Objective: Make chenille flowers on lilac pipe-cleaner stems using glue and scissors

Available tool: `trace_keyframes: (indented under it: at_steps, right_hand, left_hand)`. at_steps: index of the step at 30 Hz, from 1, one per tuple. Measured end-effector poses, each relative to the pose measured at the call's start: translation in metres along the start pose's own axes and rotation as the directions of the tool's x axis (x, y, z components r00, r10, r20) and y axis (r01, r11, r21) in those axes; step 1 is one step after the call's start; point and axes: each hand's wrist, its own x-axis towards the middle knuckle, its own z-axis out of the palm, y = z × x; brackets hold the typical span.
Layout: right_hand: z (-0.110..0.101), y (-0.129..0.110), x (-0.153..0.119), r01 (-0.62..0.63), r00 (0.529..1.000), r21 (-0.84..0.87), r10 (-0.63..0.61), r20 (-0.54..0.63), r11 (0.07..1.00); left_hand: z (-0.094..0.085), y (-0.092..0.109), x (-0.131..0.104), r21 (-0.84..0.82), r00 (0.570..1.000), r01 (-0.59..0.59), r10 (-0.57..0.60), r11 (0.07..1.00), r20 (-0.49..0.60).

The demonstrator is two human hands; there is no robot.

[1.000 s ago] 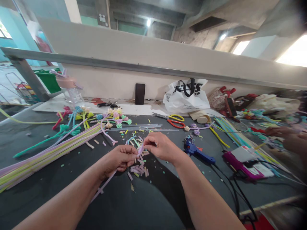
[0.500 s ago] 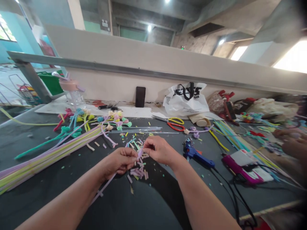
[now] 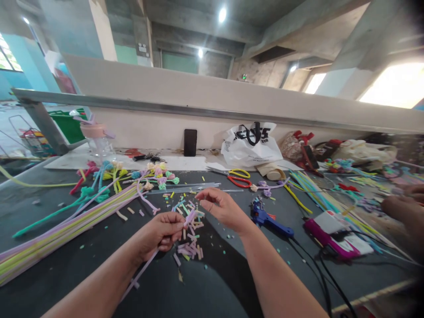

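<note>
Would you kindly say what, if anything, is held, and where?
The left hand pinches a purple stem near its far end; the right hand holds nothing visible.

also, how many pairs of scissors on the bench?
1: the scissors with yellow and red handles, beyond the right hand, in front of the white bag. Others may be hidden.

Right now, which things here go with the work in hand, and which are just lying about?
Probably part of the work:
purple stem, held in the left hand
cut bits, scattered by the hands
stem bundle
scissors, lying unheld
glue gun, also unheld

Probably just lying about:
phone
bottle
keys
white bag
</note>
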Motion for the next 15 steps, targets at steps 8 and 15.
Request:
trace_keyframes:
  at_steps: [8, 15]
  right_hand:
    - [0.016, 0.007, 0.000, -0.103, 0.984, 0.128, 0.082, 0.158, 0.986]
    - [0.023, 0.002, 0.000, -0.082, 0.991, 0.094, 0.071, 0.115, 0.992]
  left_hand:
    - [0.000, 0.002, 0.000, -0.052, 1.000, -0.005, 0.006, 0.999, 0.019]
    - [-0.001, 0.000, 0.000, -0.040, 1.000, 0.006, -0.005, 0.999, 0.031]
